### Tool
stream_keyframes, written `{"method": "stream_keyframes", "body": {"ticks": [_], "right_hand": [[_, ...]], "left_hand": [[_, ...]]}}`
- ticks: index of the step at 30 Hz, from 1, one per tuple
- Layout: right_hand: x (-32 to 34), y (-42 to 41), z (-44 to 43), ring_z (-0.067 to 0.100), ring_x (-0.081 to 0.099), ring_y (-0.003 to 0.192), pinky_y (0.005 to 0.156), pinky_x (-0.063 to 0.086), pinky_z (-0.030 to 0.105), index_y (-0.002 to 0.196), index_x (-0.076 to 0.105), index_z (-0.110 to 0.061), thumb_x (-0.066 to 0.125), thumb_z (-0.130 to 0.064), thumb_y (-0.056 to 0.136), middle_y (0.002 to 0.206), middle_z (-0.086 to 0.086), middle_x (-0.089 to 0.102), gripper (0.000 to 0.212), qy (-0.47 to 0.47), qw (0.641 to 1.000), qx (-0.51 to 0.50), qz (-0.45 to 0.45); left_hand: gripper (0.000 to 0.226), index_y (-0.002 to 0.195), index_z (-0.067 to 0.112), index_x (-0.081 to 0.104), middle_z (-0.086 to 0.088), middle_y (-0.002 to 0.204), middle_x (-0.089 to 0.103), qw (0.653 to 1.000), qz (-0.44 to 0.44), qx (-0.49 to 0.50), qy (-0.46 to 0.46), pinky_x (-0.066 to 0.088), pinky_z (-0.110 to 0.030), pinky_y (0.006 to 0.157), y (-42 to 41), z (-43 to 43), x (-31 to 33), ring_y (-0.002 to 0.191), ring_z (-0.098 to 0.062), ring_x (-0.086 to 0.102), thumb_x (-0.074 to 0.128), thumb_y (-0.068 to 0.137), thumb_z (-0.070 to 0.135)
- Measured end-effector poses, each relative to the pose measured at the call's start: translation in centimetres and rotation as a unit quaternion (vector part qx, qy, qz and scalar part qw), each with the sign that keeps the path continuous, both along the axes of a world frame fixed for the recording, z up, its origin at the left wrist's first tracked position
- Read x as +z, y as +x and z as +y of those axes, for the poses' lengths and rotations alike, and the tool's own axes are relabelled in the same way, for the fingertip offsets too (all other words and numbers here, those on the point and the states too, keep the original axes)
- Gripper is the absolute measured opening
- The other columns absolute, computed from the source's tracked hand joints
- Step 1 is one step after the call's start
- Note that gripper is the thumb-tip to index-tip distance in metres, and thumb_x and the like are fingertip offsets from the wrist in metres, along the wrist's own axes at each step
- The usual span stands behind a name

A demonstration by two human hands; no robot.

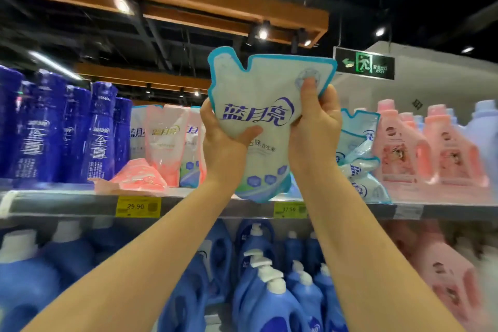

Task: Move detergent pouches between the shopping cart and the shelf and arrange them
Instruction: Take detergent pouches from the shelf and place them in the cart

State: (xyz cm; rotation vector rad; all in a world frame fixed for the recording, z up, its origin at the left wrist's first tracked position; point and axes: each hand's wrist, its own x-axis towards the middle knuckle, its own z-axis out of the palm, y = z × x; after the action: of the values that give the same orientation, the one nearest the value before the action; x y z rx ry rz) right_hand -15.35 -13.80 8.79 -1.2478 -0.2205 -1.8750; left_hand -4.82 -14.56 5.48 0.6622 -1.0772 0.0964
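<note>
I hold a white detergent pouch with a blue border upright in front of the top shelf, its bottom just above the shelf edge. My left hand grips its left side and my right hand grips its right side, thumb pressed near the top corner. Behind my right hand, more blue-edged pouches lie piled and slumped on the shelf. To the left stand pink pouches, and one pink pouch lies flat. The shopping cart is out of view.
Tall dark blue bottles fill the shelf's left end and pink jugs its right end. Blue pump bottles crowd the shelf below. Yellow price tags hang on the shelf rail. A green exit sign hangs above right.
</note>
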Motion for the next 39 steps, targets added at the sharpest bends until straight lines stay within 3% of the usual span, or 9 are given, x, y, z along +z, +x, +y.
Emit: {"method": "stream_keyframes", "body": {"ticks": [5, 9, 13, 16, 20, 25, 30, 34, 39], "right_hand": [[-0.9, -1.2, 4.0, 0.018, 0.058, 0.071, 0.067, 0.054, 0.036, 0.082, 0.049, -0.014, 0.053, -0.019, 0.094, 0.077, 0.005, 0.059, 0.014, -0.002, 0.994, -0.099, 0.045], [-3.6, -3.0, 5.9, 0.017, 0.059, 0.072, 0.070, 0.054, 0.040, 0.076, 0.053, -0.022, 0.055, -0.022, 0.094, 0.075, 0.000, 0.060, 0.018, 0.053, 0.978, -0.200, 0.039], [-7.4, -6.3, 8.6, 0.014, 0.067, 0.080, 0.072, 0.058, 0.031, 0.091, 0.059, -0.023, 0.056, -0.020, 0.092, 0.089, -0.001, 0.070, 0.005, 0.094, 0.983, -0.139, 0.072], [-12.7, -9.0, 10.7, 0.015, 0.069, 0.093, 0.080, 0.057, 0.034, 0.105, 0.056, -0.029, 0.068, -0.015, 0.082, 0.101, 0.000, 0.071, 0.030, 0.126, 0.969, -0.169, 0.128], [-19.3, -14.2, 14.5, -0.002, 0.066, 0.088, 0.070, 0.050, 0.013, 0.120, 0.045, -0.029, 0.084, -0.015, 0.061, 0.106, -0.009, 0.066, 0.072, 0.182, 0.939, -0.233, 0.175], [-24.2, -25.1, 19.6, -0.005, 0.063, 0.082, 0.073, 0.052, 0.014, 0.124, 0.045, -0.024, 0.081, -0.012, 0.069, 0.103, -0.011, 0.063, 0.066, 0.288, 0.891, -0.306, 0.169], [-29.0, -37.2, 25.8, -0.002, 0.066, 0.077, 0.068, 0.050, 0.012, 0.113, 0.051, -0.021, 0.077, -0.006, 0.073, 0.096, -0.009, 0.067, 0.050, 0.363, 0.841, -0.384, 0.120], [-31.7, -45.0, 30.7, -0.009, 0.063, 0.066, 0.062, 0.048, 0.008, 0.108, 0.056, -0.016, 0.074, 0.004, 0.073, 0.086, -0.011, 0.066, 0.043, 0.400, 0.815, -0.410, 0.086], [-34.6, -53.1, 33.3, 0.020, 0.067, 0.087, 0.082, 0.055, 0.037, 0.101, 0.062, -0.019, 0.080, -0.014, 0.063, 0.100, 0.006, 0.071, 0.042, 0.473, 0.757, -0.450, 0.030]], "left_hand": [[0.041, 0.113, 0.024, 0.039, 0.018, 0.088, 0.057, 0.999, 0.009, 0.006, -0.030, 0.048, -0.008, 0.063, -1.2, 4.2, -0.3, 0.073, 0.008, 0.059, 0.068, 0.083, 0.022], [0.034, 0.108, 0.027, 0.042, 0.019, 0.085, 0.059, 1.000, 0.007, -0.025, 0.000, 0.050, -0.016, 0.069, -3.1, 6.0, -2.9, 0.074, 0.007, 0.060, 0.066, 0.085, 0.023], [0.033, 0.107, 0.028, 0.044, 0.018, 0.083, 0.059, 0.999, 0.020, -0.041, 0.015, 0.050, -0.012, 0.066, -6.4, 8.3, -5.3, 0.070, 0.009, 0.059, 0.066, 0.085, 0.019], [0.035, 0.096, 0.039, 0.044, 0.015, 0.083, 0.063, 0.997, 0.034, -0.070, 0.027, 0.053, -0.025, 0.071, -10.1, 10.1, -6.9, 0.071, 0.004, 0.061, 0.069, 0.083, 0.018], [0.040, 0.088, 0.042, 0.043, 0.024, 0.070, 0.063, 0.994, 0.037, -0.092, 0.051, 0.046, -0.021, 0.069, -16.5, 12.9, -9.6, 0.065, 0.011, 0.056, 0.072, 0.079, 0.016], [0.040, 0.087, 0.037, 0.047, 0.018, 0.076, 0.059, 0.976, 0.004, -0.180, 0.119, 0.049, -0.023, 0.070, -27.6, 16.7, -13.7, 0.064, 0.005, 0.057, 0.075, 0.075, 0.011], [0.035, 0.096, 0.028, 0.050, 0.010, 0.090, 0.062, 0.931, -0.051, -0.293, 0.212, 0.051, -0.038, 0.085, -40.0, 20.3, -18.5, 0.082, -0.010, 0.060, 0.075, 0.072, 0.021], [0.052, 0.116, 0.022, 0.046, 0.018, 0.092, 0.059, 0.885, -0.077, -0.373, 0.268, 0.049, -0.035, 0.089, -48.2, 23.0, -22.0, 0.086, -0.010, 0.060, 0.074, 0.072, 0.029], [0.044, 0.097, 0.022, 0.063, -0.001, 0.091, 0.067, 0.750, -0.197, -0.516, 0.365, 0.049, -0.042, 0.084, -55.8, 22.8, -26.0, 0.082, -0.018, 0.061, 0.061, 0.068, 0.054]]}}
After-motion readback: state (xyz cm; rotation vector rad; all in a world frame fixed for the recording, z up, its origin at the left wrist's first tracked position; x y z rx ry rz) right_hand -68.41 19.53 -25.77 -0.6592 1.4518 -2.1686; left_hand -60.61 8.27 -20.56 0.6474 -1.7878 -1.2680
